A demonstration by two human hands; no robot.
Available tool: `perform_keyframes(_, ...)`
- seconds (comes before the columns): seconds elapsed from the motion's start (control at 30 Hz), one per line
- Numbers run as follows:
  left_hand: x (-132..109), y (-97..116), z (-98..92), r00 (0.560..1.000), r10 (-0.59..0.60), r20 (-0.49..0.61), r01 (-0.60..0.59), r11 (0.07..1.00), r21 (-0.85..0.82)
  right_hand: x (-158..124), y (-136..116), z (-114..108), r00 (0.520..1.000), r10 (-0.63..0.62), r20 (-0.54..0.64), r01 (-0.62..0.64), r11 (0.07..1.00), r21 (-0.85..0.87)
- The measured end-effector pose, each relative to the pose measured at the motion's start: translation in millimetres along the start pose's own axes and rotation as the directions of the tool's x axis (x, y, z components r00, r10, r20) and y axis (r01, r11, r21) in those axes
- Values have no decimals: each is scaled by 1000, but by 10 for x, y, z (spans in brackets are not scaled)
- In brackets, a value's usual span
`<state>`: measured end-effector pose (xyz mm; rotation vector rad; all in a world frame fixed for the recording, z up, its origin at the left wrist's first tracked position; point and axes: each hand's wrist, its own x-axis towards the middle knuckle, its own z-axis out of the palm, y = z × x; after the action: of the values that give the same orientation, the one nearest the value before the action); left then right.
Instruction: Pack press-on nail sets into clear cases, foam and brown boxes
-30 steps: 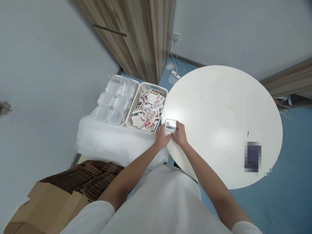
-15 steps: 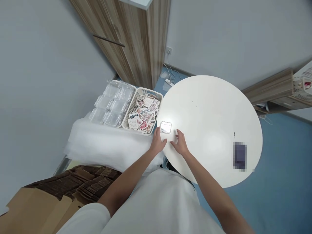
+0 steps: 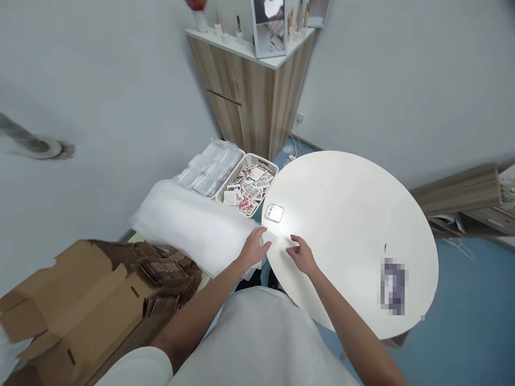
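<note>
A small clear plastic case (image 3: 275, 213) lies flat on the round white table (image 3: 354, 225) near its left edge. My left hand (image 3: 253, 247) rests at the table's left rim, over the white foam sheet (image 3: 189, 225), fingers loosely apart and holding nothing. My right hand (image 3: 301, 254) hovers on the tabletop just below the case, fingers spread, holding nothing. Both hands are a short way from the case and do not touch it.
A white basket (image 3: 249, 185) of printed nail cards and a stack of clear cases (image 3: 211, 169) sit left of the table. A cardboard box (image 3: 92, 300) of brown inserts is at lower left. A dark blurred object (image 3: 393, 284) lies on the table's right. A wooden cabinet (image 3: 253, 91) stands behind.
Both hands let go of the clear case and pulled back toward me; it now lies alone on the table. The view tilted up, showing the cabinet top.
</note>
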<state>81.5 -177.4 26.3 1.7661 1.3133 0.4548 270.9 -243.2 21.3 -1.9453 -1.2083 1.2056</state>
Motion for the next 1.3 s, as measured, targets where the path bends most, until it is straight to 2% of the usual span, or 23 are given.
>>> perform_keyframes(0.17,-481,7,-26,993,-104,-61,102,994,-43,-79,48,-18,978,-99,183,94,995,34)
perform_keyframes(0.4,-1134,-115,-49,956,-264,-129,242,956,-166,-149,20,223,912,-217,348,222,975,26)
perform_keyframes(0.53,-1368,-177,-113,929,-320,-186,292,942,-163,-96,-62,428,856,-253,450,293,956,-19)
perform_keyframes(0.63,-1453,-245,-197,909,-353,-223,330,934,-134,13,-189,616,835,-303,459,397,910,-122)
perform_keyframes(0.77,-1433,-373,-324,878,-401,-260,365,914,-176,213,-428,890,787,-397,473,556,789,-263)
perform_keyframes(0.9,-1283,-554,-425,873,-408,-266,355,907,-227,434,-626,1218,750,-405,522,616,716,-329)
perform_keyframes(0.97,-1180,-667,-455,876,-399,-272,334,907,-257,528,-674,1398,755,-394,524,614,704,-356)
perform_keyframes(1.13,-910,-972,-465,864,-452,-222,345,852,-393,616,-640,1750,809,-298,507,548,694,-466)
perform_keyframes(1.3,-695,-1179,-401,816,-556,-159,405,745,-530,479,-567,1876,780,-213,588,564,647,-513)
